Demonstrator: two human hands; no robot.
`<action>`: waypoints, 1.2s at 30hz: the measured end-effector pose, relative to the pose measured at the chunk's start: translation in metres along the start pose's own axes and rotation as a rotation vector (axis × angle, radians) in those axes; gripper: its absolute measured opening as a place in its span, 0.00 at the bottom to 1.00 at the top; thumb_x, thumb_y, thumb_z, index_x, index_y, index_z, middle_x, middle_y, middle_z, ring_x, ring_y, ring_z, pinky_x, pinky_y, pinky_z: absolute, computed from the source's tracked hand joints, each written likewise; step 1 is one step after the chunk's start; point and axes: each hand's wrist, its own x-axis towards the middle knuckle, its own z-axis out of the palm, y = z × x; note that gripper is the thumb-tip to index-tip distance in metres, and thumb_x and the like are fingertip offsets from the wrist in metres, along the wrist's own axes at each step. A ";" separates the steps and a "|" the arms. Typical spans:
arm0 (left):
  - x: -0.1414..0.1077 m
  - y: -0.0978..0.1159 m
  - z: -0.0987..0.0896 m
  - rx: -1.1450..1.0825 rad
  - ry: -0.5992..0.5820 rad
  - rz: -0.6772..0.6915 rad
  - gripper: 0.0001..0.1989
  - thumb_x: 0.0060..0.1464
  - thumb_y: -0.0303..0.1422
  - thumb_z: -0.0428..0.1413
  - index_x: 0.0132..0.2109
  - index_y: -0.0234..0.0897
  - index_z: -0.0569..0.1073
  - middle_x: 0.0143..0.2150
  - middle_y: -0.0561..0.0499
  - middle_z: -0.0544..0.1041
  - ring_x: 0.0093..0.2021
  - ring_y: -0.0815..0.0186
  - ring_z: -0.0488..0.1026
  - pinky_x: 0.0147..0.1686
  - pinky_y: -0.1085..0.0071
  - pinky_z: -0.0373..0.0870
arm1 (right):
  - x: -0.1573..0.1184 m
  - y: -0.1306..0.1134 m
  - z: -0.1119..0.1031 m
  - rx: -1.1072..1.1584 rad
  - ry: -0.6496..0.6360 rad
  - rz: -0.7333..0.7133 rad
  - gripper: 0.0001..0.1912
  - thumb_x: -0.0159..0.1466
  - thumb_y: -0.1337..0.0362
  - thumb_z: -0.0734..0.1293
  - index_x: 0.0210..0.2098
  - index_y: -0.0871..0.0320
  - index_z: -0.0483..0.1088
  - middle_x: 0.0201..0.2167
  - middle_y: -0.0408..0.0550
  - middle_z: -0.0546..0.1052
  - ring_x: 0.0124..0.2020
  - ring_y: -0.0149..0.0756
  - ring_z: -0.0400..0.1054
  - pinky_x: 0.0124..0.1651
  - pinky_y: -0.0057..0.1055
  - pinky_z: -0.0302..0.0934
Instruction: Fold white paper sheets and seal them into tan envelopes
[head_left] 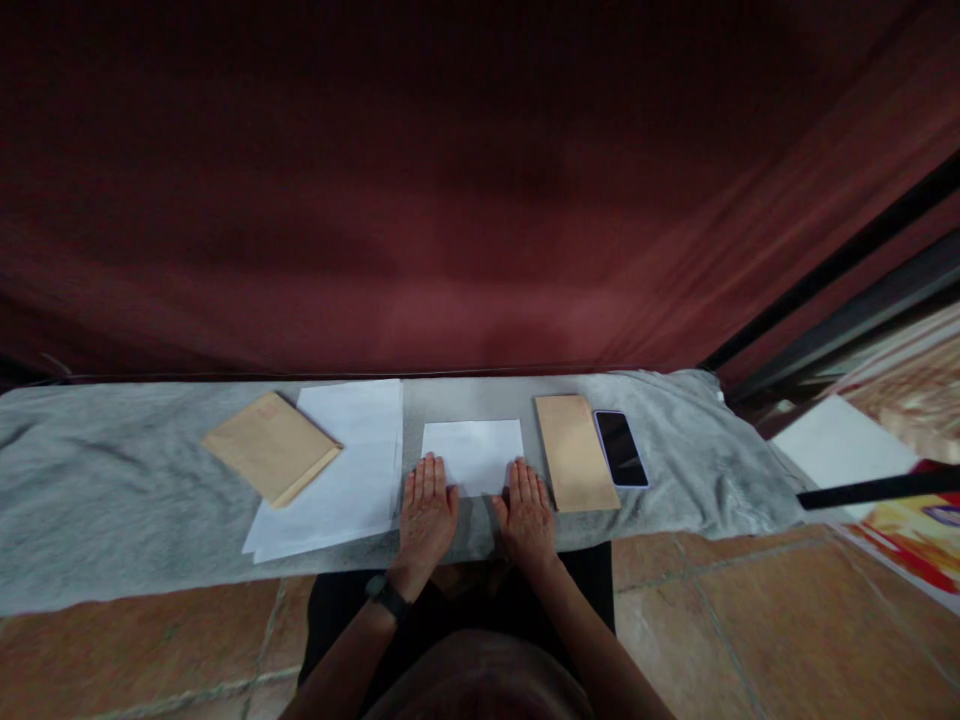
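A small white sheet of paper (474, 448), perhaps folded, lies flat in front of me on the grey cloth. My left hand (429, 508) rests palm down at its lower left corner, fingers stretched out. At the lower right corner lies my right hand (526, 512), also flat with its fingers extended. Neither hand grips anything. Just right of my right hand is a brown envelope (577, 455). Left of my left hand, larger white sheets (352, 480) are stacked, and another brown envelope (271, 448) overlaps them at an angle.
A phone (621, 449) with a dark screen lies beside the right envelope. The grey cloth (694, 450) covers a long, narrow surface. A dark red curtain (480, 250) hangs behind it. Dark bars and a colourful printed package (919, 530) are at the far right, above floor tiles.
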 end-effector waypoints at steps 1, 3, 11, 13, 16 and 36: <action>0.001 0.002 0.000 -0.005 0.002 -0.001 0.31 0.65 0.33 0.44 0.71 0.23 0.56 0.73 0.32 0.54 0.74 0.48 0.48 0.71 0.45 0.46 | 0.000 0.000 0.000 -0.002 0.002 0.000 0.33 0.74 0.53 0.56 0.72 0.66 0.51 0.70 0.64 0.58 0.70 0.53 0.55 0.69 0.52 0.52; 0.006 0.011 0.001 -0.016 -0.010 0.036 0.31 0.66 0.32 0.43 0.72 0.26 0.54 0.73 0.35 0.54 0.74 0.50 0.48 0.71 0.46 0.47 | 0.000 0.000 0.001 -0.011 0.005 -0.003 0.33 0.74 0.54 0.56 0.72 0.67 0.52 0.70 0.64 0.58 0.70 0.53 0.55 0.69 0.51 0.52; 0.034 0.047 0.029 -0.035 -0.142 0.272 0.30 0.68 0.33 0.40 0.73 0.29 0.52 0.74 0.38 0.55 0.75 0.56 0.46 0.72 0.52 0.48 | 0.001 -0.004 0.000 -0.032 -0.003 0.012 0.28 0.73 0.63 0.54 0.71 0.66 0.54 0.70 0.61 0.59 0.70 0.49 0.55 0.70 0.50 0.52; 0.041 0.046 0.032 -0.021 -0.147 0.265 0.29 0.68 0.33 0.40 0.72 0.27 0.53 0.74 0.37 0.55 0.75 0.56 0.46 0.72 0.52 0.47 | 0.001 -0.005 0.000 -0.036 -0.001 0.017 0.28 0.73 0.63 0.54 0.70 0.66 0.55 0.70 0.62 0.60 0.70 0.49 0.55 0.70 0.50 0.51; 0.048 0.038 0.032 -0.014 -0.130 0.243 0.29 0.68 0.33 0.40 0.71 0.25 0.56 0.74 0.36 0.55 0.75 0.56 0.48 0.72 0.53 0.45 | 0.001 -0.005 0.000 -0.030 0.011 0.026 0.28 0.73 0.63 0.55 0.71 0.65 0.55 0.70 0.61 0.60 0.70 0.49 0.55 0.70 0.49 0.51; 0.048 0.008 0.026 0.252 -0.069 0.224 0.30 0.64 0.25 0.40 0.71 0.26 0.57 0.73 0.39 0.57 0.74 0.56 0.50 0.71 0.53 0.50 | 0.092 -0.031 0.030 0.023 -0.184 -0.170 0.24 0.76 0.62 0.52 0.67 0.62 0.62 0.68 0.55 0.64 0.71 0.41 0.53 0.72 0.47 0.46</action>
